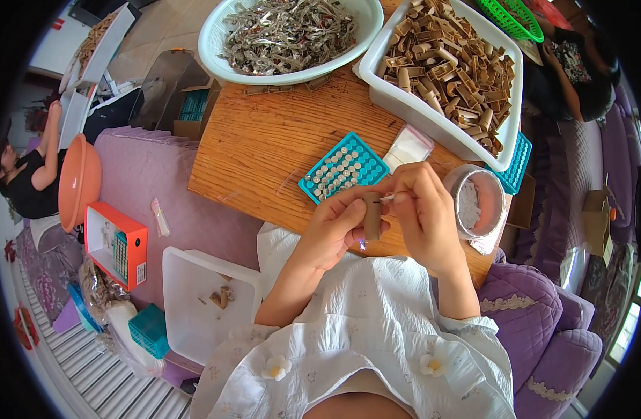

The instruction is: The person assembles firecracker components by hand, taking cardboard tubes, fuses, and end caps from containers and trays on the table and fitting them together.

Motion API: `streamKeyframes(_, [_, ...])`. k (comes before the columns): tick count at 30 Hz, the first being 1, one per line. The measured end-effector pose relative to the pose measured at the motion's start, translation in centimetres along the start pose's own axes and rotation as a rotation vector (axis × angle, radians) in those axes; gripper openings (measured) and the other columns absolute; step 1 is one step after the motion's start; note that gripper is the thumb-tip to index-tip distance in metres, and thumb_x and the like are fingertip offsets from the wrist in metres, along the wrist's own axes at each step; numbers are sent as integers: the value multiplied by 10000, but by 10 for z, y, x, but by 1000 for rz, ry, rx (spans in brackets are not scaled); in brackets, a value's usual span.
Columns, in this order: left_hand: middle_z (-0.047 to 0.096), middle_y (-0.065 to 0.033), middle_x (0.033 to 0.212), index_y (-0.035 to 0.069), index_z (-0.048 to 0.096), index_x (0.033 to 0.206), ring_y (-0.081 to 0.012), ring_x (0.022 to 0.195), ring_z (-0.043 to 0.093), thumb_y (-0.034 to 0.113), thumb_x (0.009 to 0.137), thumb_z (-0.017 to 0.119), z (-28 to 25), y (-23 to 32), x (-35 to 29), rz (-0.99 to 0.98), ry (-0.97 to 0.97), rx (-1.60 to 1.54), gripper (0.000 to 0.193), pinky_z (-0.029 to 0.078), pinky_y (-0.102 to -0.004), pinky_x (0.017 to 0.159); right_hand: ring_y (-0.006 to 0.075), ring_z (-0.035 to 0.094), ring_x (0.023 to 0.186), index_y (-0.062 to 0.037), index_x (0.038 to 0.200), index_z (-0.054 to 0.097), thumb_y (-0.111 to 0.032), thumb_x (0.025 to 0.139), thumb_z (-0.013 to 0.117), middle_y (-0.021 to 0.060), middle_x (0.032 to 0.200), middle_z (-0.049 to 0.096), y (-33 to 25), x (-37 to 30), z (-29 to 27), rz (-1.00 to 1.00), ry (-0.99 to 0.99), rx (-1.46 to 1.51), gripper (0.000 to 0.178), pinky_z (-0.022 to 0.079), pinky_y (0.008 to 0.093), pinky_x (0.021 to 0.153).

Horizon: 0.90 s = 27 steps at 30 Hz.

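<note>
Upright between the fingers of my left hand (326,234) is a tan plastic casing (371,225) with a dark slot near its upper end. My right hand (426,218) pinches a small whitish piece (386,198) against that slot; fingers hide most of it. Just beyond both hands lies a teal tray (371,162) partly filled with small round silvery parts. A clear packet with white content (409,146) rests beside the tray. To the right of my right hand stands a round tub (500,204) holding white bits.
On the wooden table (258,143) stand a white bin (432,136) of tan casings and a pale basin (207,49) of silvery strips. At left are a white bin (184,307), an orange box (137,255) and a person (38,181). Another person (579,77) sits at far right.
</note>
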<state>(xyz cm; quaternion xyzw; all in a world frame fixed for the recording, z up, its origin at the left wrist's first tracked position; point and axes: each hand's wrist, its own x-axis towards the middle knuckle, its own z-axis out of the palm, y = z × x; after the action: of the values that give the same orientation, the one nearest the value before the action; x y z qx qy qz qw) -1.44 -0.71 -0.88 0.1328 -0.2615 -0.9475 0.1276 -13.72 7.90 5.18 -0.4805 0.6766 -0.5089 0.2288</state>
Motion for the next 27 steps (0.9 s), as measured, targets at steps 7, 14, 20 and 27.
streamKeyframes(7, [551, -108, 1015, -11, 438, 1165, -180, 898, 570, 218, 871, 480, 5, 6, -3, -9, -51, 17, 375, 492, -295, 767, 256, 514, 678, 17, 815, 445, 72, 763, 471, 129, 811, 468, -3, -3, -3, -75, -20, -55, 80, 447, 307, 586])
streamKeyframes(14, [555, -107, 1008, -3, 445, 1154, -187, 857, 590, 246, 861, 497, 0, 6, -7, -11, -59, 62, 388, 499, -294, 755, 165, 547, 716, 19, 797, 445, 71, 782, 447, 110, 860, 485, -7, -4, -3, -95, -51, -106, 54, 497, 258, 619])
streamKeyframes(20, [563, -107, 986, -2, 449, 1149, -185, 827, 599, 248, 856, 508, 6, 8, -10, -7, -45, 61, 390, 502, -283, 725, 263, 523, 698, 11, 821, 463, 82, 733, 495, 128, 828, 478, -12, -7, -1, -92, -18, -52, 117, 452, 312, 602])
streamKeyframes(27, [568, -97, 962, -8, 454, 1141, -175, 844, 593, 220, 864, 496, 8, 9, -10, 25, 11, 116, 361, 495, -279, 742, 269, 527, 707, 4, 817, 465, 67, 735, 521, 119, 825, 486, -11, -4, 2, -120, -49, -160, 117, 454, 320, 595])
